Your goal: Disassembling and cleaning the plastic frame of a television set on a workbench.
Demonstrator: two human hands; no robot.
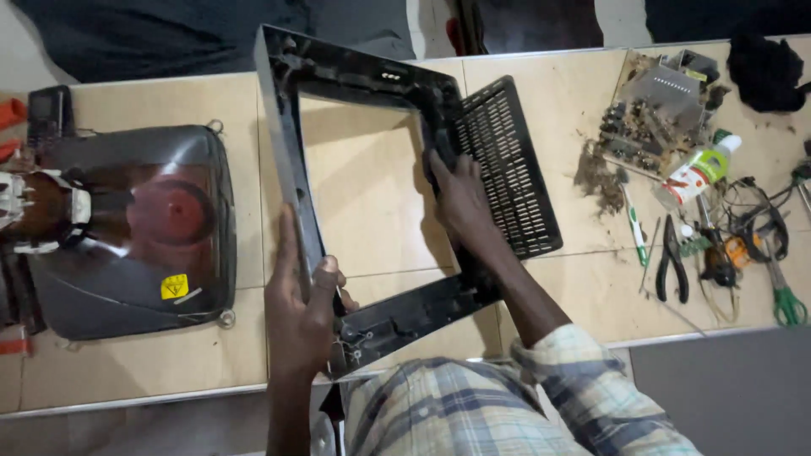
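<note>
The person holds a black plastic frame (372, 211), the front bezel of a television, tilted up over the middle of the wooden table (169, 363). The left hand (300, 308) is wrapped around the frame's left rail near the lower corner, thumb on the outer face and fingers curled over the inner edge. The right hand (460, 198) lies on the right rail, fingers pressed against its inner wall beside the slotted grille (507, 165) that hangs off that side; whether the fingers close fully around the rail cannot be told. The frame looks light and hollow, a thin open rectangle that probably twists when lifted by one corner, so a grip on two opposite rails, as here, seems the steadier hold. Its moulded edges and screw posts look brittle, and the grille looks weakest, so the thicker corners seem the safer places to take it. The smooth plastic may slip in a loose grip. To the left, well apart, a picture tube (127, 228) lies face down on the table, heavy and fragile by the look of it. To the right lie a dusty circuit board (659, 105), a bottle (701, 169), pliers (672, 270) and green-handled scissors (786, 300), all clear of the frame.
</note>
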